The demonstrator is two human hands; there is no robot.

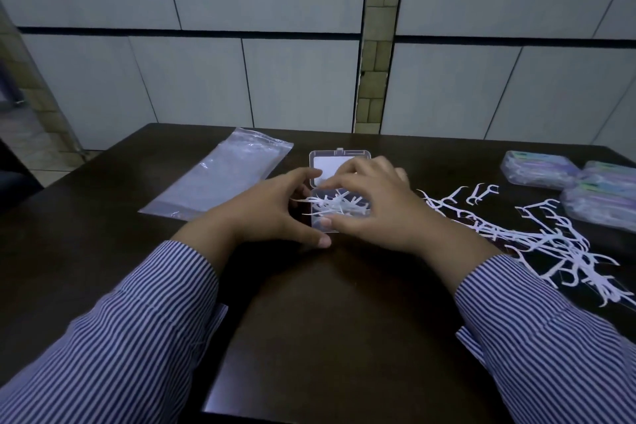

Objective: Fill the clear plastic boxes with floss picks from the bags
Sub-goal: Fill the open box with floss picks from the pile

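The open clear box (323, 217) at mid-bench (309, 320) is cupped by the curled left hand (275, 213), while picks (330, 205) inside are pressed by the right hand (375, 203), fingers loosely spread. Several tips overhang the box's left wall, so the lid (339, 163) behind may be jammed, or picks flicked out toward the loose pile (550, 241) right of the box.

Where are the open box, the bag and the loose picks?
box (339, 158), head view, on its raised lid.
bag (220, 175), head view, on its middle.
loose picks (537, 237), head view, mid-pile on the table.

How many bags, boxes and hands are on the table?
Flat bag: 1
Open box: 1
Packed boxes at the right: 3
Hands, left and right: 2
Total: 7
Loose picks: too tangled to count.
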